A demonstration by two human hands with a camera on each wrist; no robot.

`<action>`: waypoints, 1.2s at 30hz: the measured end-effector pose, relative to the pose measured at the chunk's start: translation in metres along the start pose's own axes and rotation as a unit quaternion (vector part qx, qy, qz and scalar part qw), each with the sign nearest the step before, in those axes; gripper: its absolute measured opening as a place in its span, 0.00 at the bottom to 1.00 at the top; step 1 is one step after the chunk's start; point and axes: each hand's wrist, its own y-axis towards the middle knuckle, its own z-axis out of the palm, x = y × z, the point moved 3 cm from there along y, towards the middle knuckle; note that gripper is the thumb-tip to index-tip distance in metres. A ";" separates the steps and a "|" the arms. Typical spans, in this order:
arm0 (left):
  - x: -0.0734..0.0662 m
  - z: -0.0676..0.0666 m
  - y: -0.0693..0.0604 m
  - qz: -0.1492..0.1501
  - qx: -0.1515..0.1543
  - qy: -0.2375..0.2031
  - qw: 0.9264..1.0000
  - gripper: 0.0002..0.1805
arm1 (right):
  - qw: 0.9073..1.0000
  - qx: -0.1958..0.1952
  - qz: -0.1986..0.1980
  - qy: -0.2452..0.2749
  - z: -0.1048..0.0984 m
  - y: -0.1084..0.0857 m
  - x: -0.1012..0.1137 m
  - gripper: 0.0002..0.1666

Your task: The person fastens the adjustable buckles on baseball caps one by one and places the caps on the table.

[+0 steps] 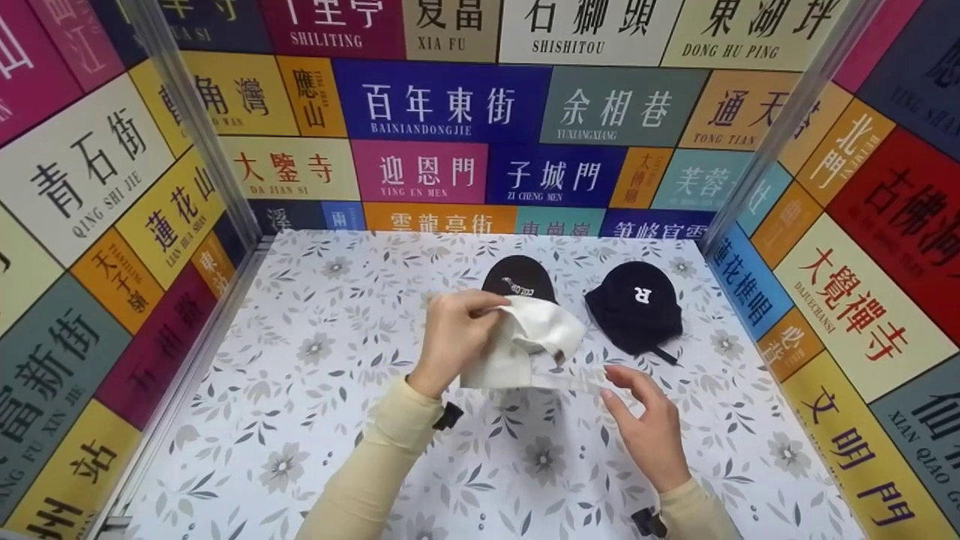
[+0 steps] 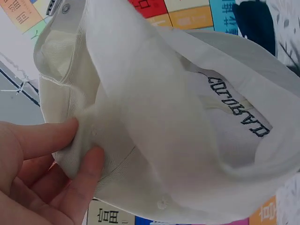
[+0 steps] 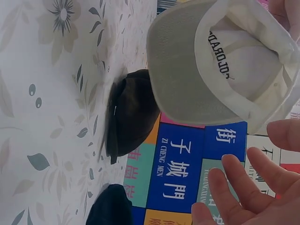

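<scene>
A cream cap (image 1: 495,360) hangs above the table, its inside facing up and a strap on its right side. My left hand (image 1: 459,330) pinches the cap's left part; in the left wrist view the thumb and fingers (image 2: 89,173) hold the fabric of the cap (image 2: 140,112). Dark lettering shows inside the cap (image 3: 187,70) in the right wrist view. My right hand (image 1: 649,424) is beside the strap's right end, fingers parted and loosely bent; in the right wrist view this hand (image 3: 253,187) holds nothing, close to the cap's edge.
A dark brown cap (image 1: 517,276) with white lettering lies behind the cream cap. To its right lies a black cap (image 1: 636,307) with a white letter R. The table (image 1: 285,405) has a floral cover, and panels with printed place names (image 1: 439,105) enclose its back and sides.
</scene>
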 end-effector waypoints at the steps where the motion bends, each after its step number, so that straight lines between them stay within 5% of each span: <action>1: 0.000 0.003 -0.002 -0.004 0.006 -0.010 1.000 0.13 | 1.000 -0.001 -0.001 -0.001 0.000 0.000 0.000 0.21; 12: 0.017 0.033 -0.025 -0.086 0.060 -0.044 0.994 0.13 | 0.999 -0.005 0.014 0.042 -0.002 -0.002 0.006 0.20; 24: 0.029 0.038 -0.026 -0.140 0.067 -0.056 0.986 0.10 | 1.000 -0.017 -0.019 0.008 -0.004 -0.004 0.003 0.21; 29: 0.030 0.040 -0.024 -0.135 0.062 -0.042 0.988 0.10 | 0.995 -0.043 -0.095 0.002 -0.006 0.003 0.021 0.22; 36: 0.028 0.045 -0.018 -0.127 0.055 -0.039 0.990 0.10 | 0.968 -0.074 -0.240 -0.017 0.002 0.020 0.052 0.26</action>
